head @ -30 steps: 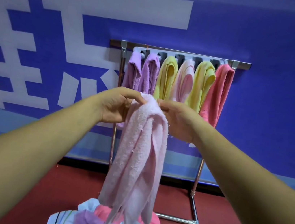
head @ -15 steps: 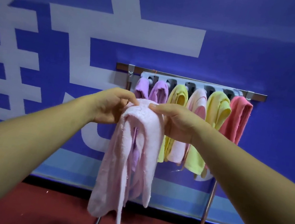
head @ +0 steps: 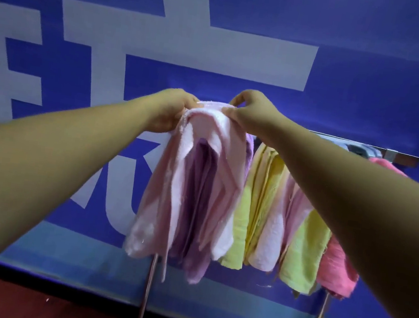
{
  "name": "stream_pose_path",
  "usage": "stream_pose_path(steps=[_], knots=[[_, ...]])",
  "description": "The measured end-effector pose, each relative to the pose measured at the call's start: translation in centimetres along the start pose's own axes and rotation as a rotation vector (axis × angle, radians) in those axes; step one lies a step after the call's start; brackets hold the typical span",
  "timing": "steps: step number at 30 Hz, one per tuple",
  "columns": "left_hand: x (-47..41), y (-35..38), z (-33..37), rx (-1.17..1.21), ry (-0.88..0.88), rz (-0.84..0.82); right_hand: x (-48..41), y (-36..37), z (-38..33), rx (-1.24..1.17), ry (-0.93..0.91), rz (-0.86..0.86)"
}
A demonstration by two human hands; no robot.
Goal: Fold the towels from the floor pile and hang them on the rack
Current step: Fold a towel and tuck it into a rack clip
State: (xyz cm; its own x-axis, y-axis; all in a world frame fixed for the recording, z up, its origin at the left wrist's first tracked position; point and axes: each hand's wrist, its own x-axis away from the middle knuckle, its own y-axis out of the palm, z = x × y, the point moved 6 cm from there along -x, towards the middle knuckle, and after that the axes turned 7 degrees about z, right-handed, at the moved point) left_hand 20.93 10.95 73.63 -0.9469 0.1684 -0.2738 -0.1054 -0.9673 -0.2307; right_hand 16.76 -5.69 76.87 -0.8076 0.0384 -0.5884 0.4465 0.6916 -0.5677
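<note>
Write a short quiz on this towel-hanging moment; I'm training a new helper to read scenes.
1. True or false: the left hand and the right hand both pinch the top of the folded pale pink terry towel.
2. Which colour is the rightmost hanging towel on the silver metal rack? A coral pink, B purple, C yellow.
3. Fill in: the held towel hangs before the rack's ____ end.
Key: 1 true; 2 A; 3 left.

Left hand point(head: 167, 114) and right hand point(head: 253, 114) each pinch the folded pink towel point(head: 199, 184) by its top edge — it hangs before the rack point(head: 397, 156), beside purple towels point(head: 200, 184) and yellow towels point(head: 260, 193).
</note>
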Motion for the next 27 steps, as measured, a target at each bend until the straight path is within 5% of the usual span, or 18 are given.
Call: stream_pose_path(steps=[11,18,21,25,27], knots=[[-7.6,2.1,-5.8,-0.137,0.030,0.144,-5.1,5.4,5.4,0.433,-0.028,0.166],[-7.8,1.1,-6.4,-0.317,0.214,0.384,-4.4,5.3,4.3,0.859,-0.299,0.303],[-6.5,1.5,-5.3,-0.302,0.404,0.296,-2.9,5.9,3.3,0.784,-0.265,0.198],[-5.4,2.1,-5.9,-0.104,0.293,0.168,-0.4,7.1,3.1,0.678,-0.104,0.033],[-4.9,2.5,-5.9,-0.047,0.242,0.105,1.1,8.4,3.8,0.423,-0.039,-0.034]])
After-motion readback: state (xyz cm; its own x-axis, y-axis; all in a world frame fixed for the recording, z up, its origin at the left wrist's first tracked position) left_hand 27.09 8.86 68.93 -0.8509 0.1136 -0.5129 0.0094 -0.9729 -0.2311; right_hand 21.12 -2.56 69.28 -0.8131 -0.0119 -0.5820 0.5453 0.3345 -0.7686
